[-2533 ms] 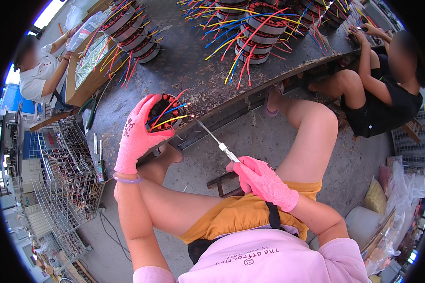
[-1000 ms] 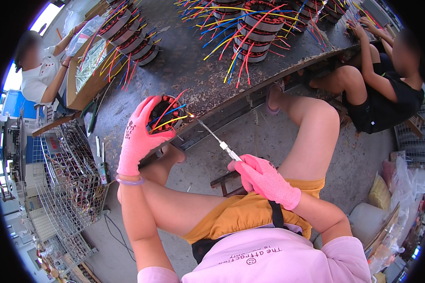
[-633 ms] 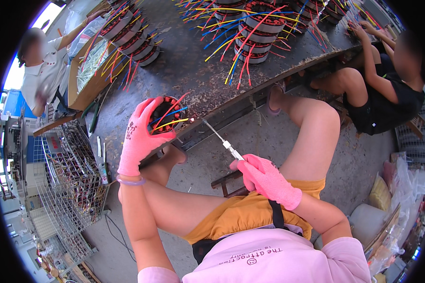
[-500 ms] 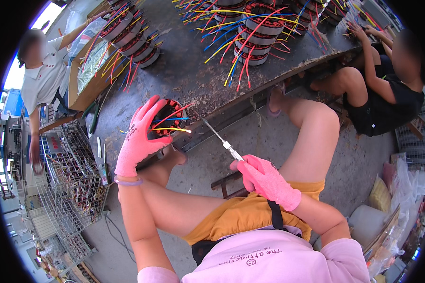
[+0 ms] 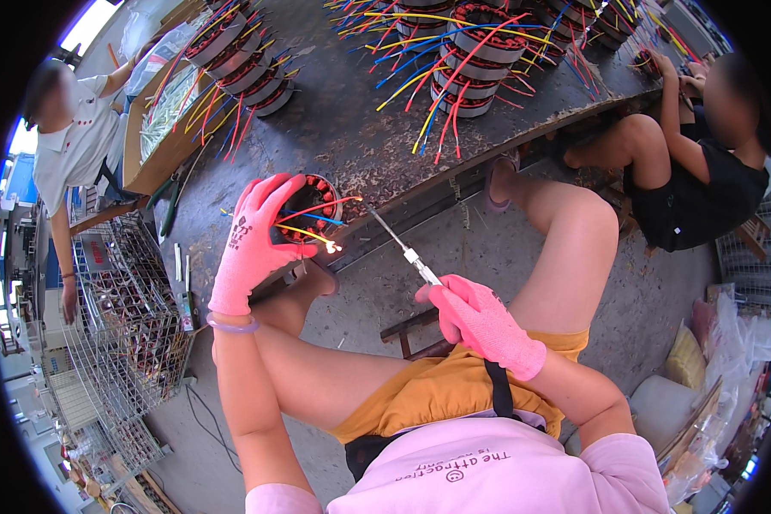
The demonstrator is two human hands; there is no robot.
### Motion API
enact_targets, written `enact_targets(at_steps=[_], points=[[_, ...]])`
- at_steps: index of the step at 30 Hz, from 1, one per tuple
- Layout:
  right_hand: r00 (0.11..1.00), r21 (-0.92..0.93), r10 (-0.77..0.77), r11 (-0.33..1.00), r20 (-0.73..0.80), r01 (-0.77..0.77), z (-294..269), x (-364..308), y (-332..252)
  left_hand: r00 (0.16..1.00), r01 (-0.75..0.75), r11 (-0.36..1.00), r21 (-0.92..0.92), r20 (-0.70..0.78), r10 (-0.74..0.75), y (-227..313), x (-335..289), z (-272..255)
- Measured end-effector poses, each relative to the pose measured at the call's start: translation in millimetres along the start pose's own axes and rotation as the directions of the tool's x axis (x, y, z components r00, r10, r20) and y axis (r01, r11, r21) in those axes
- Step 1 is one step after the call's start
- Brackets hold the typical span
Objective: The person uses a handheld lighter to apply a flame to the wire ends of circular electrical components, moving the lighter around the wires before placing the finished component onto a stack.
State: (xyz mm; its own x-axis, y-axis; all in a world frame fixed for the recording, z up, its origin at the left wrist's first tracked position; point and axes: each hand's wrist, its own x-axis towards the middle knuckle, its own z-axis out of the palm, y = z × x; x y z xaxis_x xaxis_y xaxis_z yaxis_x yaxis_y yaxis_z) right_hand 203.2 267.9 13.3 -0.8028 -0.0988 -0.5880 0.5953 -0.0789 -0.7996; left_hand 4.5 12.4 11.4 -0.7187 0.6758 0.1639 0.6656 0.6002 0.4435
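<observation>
Thin red wire (image 5: 326,206) has shifted right; we see pink-gloved right hand (image 5: 480,321) gripping slim silver metal tool (image 5: 410,255); close flame (image 5: 332,247) on yellow wire (image 5: 300,232) may scorch pink-gloved left hand (image 5: 250,244) clasping red-wound ring (image 5: 323,188).

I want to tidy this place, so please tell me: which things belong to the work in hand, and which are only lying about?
In the work:
coil ring, in the left hand
its wires, flame at the yellow tip
thin tool, in the right hand
coil stacks, probably, being similar rings

Apparently lying about:
green-handled tool
white sticks
clear plastic
</observation>
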Motion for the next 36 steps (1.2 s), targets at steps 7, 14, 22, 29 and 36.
enact_targets(at_steps=[7,14,22,29,36], points=[[1.0,0.016,0.008,1.0,-0.009,-0.008,0.7,-2.8,-2.4,1.0,0.006,1.0,0.016,0.003,-0.006,-4.0,-1.6,1.6],[1.0,0.005,-0.02,1.0,-0.017,0.02,2.5,-0.5,0.9,1.0,-0.003,1.0,0.014,-0.001,0.003,-4.4,-2.2,0.8],[0.998,-0.009,-0.052,0.999,-0.019,0.052,0.8,-1.1,3.9,1.0,0.006,1.0,-0.007,0.005,-0.006,-5.5,-1.0,2.2],[1.0,0.054,-0.015,0.998,-0.011,0.016,0.6,2.0,8.2,0.999,0.039,0.998,-0.056,-0.004,-0.039,0.3,-0.8,2.2],[1.0,-0.033,-0.02,0.999,0.005,0.02,-3.2,-0.8,3.6,1.0,0.017,0.999,-0.044,-0.017,-0.018,4.2,0.8,0.4]])
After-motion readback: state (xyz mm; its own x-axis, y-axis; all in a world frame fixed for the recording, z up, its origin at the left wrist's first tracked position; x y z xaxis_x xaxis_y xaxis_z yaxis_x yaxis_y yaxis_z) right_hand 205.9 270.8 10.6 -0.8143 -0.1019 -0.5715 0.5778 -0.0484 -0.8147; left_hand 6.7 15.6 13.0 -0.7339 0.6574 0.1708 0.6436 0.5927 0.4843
